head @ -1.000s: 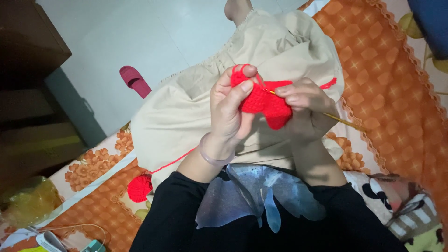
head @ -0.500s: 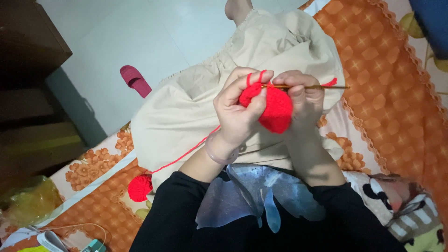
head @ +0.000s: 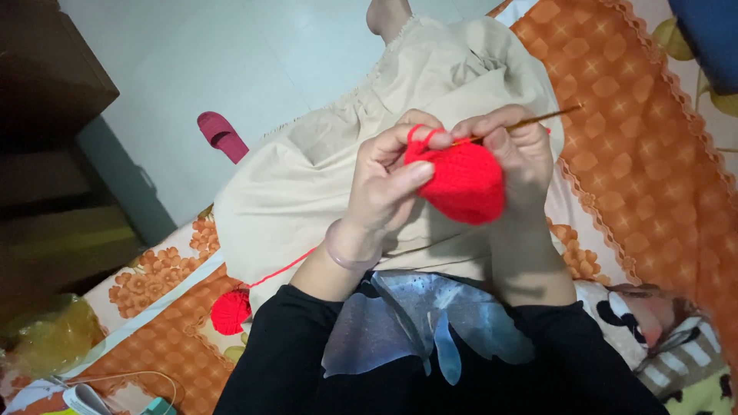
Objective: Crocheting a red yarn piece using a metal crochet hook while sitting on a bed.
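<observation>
i am looking down at my two hands over my lap. my left hand is closing on the red crochet piece, thumb pressing its front, and a loop of yarn is going over the index finger, i think to keep it tight. my right hand is closing around the thin crochet hook, its tip sitting at the top edge of the piece. the red yarn strand is running down left to the small yarn ball on the orange bedcover. i am seeing no container with anything in it.
</observation>
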